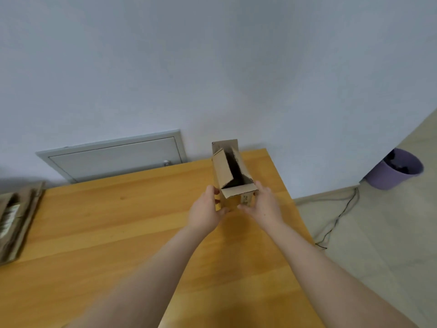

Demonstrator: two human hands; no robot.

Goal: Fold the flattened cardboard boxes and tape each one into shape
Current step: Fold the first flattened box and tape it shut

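A small brown cardboard box [225,169] stands upright on the wooden table [118,221], near its far right part. Its top is open, flaps raised, and the inside looks dark. My left hand [205,209] holds the box's left side low down, thumb on the near face and fingers round the side. My right hand [263,202] holds the right side the same way, thumb against the near face. A stack of flattened brown cardboard [14,218] lies at the table's left edge. No tape is in view.
A pale wall rises behind the table, with a grey access hatch [113,157] low on it. A purple waste bin [397,169] stands on the floor at the right. A dark cable [335,218] trails across the floor beside the table's right edge.
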